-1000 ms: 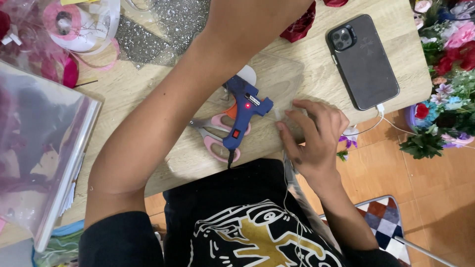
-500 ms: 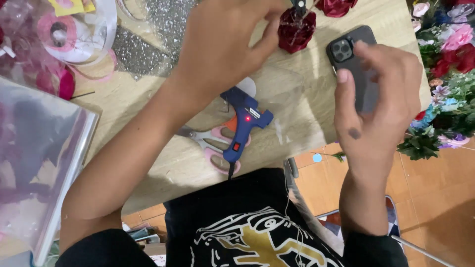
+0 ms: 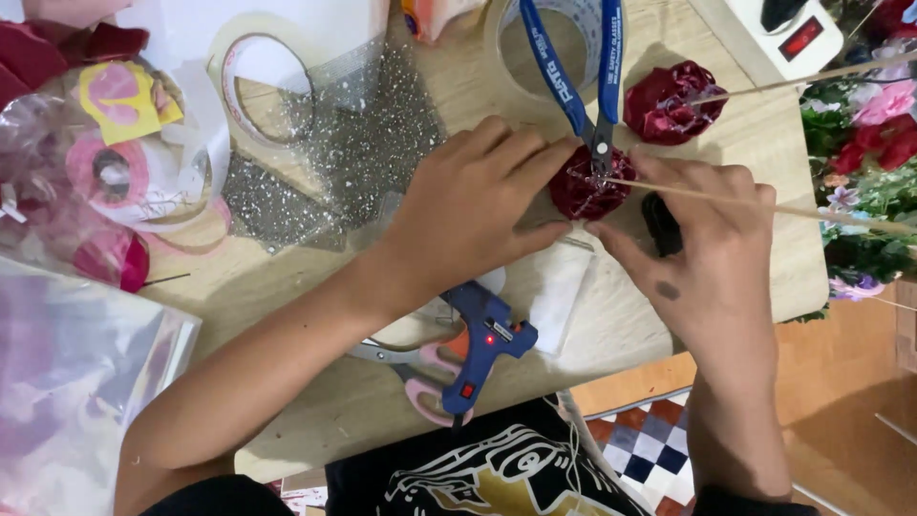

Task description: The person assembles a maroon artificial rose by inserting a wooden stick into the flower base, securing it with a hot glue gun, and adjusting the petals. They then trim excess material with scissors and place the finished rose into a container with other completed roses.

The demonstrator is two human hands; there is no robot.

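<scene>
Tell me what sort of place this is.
Most likely a home craft table for making artificial flowers. A blue glue gun and pink-handled scissors lie on the wooden table, tape rolls sit nearby, and both hands work a red foil rose onto a thin stick.

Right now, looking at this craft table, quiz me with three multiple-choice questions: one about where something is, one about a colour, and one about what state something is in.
1. Where does the glue gun lie?
A. Under the left forearm, near the table's front edge
B. On the power strip
C. Among the flowers

2. What colour are the handles of the pliers?
A. Yellow
B. Blue
C. Green

3. What are both hands doing?
A. Resting flat, apart
B. Holding a phone
C. Pinching the dark red foil rose on its stick

Answers: A, it sits beside the pink scissors below the arm; B, both long handles are blue; C, left hand and right hand meet at the rose.
</scene>
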